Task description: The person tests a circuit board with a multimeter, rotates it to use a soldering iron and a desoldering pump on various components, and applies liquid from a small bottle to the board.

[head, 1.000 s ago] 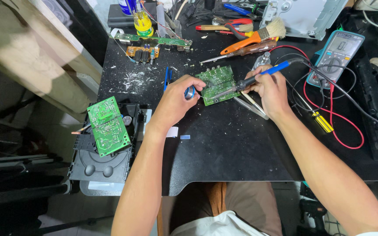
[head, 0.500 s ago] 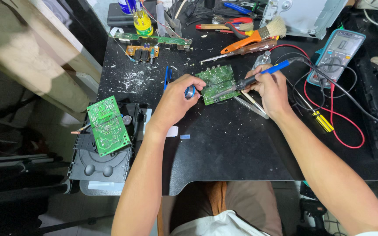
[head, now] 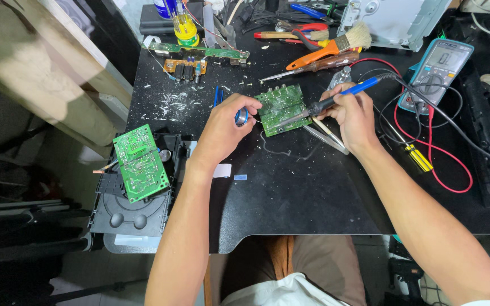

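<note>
A small green circuit board (head: pixel 282 109) lies solder side up on the black table (head: pixel 290 187). My right hand (head: pixel 351 117) grips a soldering iron with a blue handle (head: pixel 336 100), and its tip rests on the board. My left hand (head: pixel 225 129) is closed around a small blue spool of solder wire (head: pixel 241 117), just left of the board. A thin strand runs from the spool toward the iron's tip.
Metal tweezers (head: pixel 325 137) lie by my right hand. A multimeter (head: pixel 436 71) with red and black leads sits at the right, above a yellow screwdriver (head: pixel 418 157). A brush (head: pixel 330 49), pliers and other boards crowd the back. A second green board (head: pixel 140 162) rests on a black drive chassis (head: pixel 129 211) at the left.
</note>
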